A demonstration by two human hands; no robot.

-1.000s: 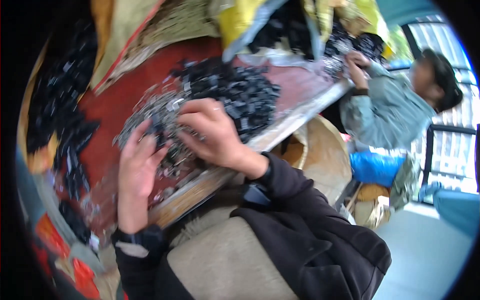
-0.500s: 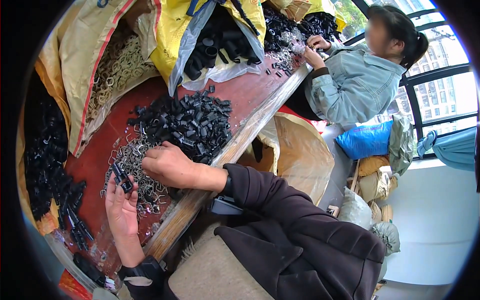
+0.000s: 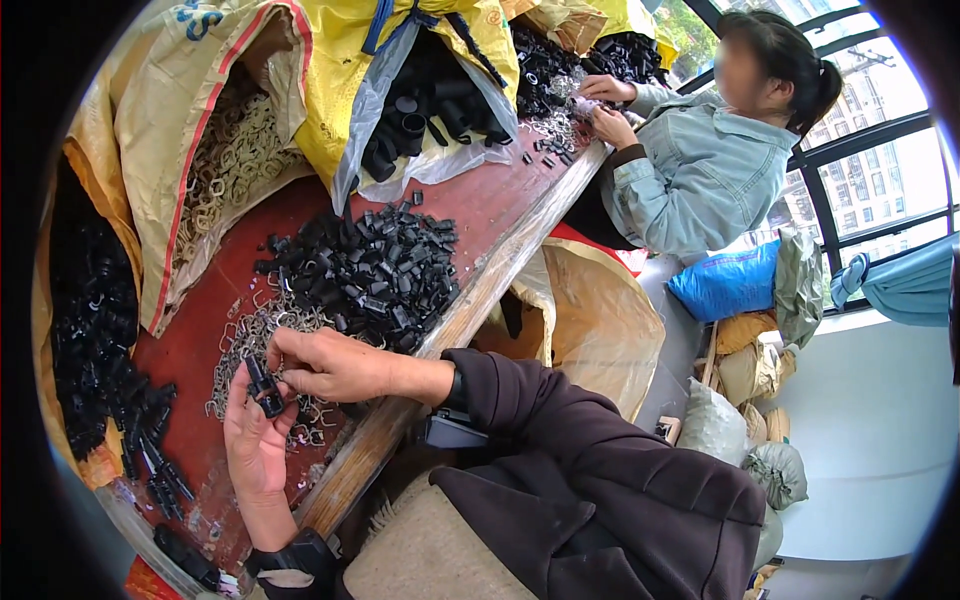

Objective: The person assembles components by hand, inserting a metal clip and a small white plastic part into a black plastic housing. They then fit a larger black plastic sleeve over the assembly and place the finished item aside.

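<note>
My left hand is closed around a small black plastic fitting, held upright between thumb and fingers above the table's front edge. Close beside that fitting, my right hand has its fingers bent into a pinch. Whatever lies between those fingertips is too small to make out. Beneath both hands spreads a heap of bent silvery metal clips. Just beyond it, a larger pile of short black plastic pieces covers the red tabletop.
A sack of pale rings and a yellow sack of black tubes stand at the back. Assembled black parts fill the left side. Across the table's far end sits a person handling small parts. A beige sack hangs beside the wooden edge.
My right hand has moved from the clip heap toward me, up to the black fitting. The left hand, still holding it, has shifted slightly right and nearer.
</note>
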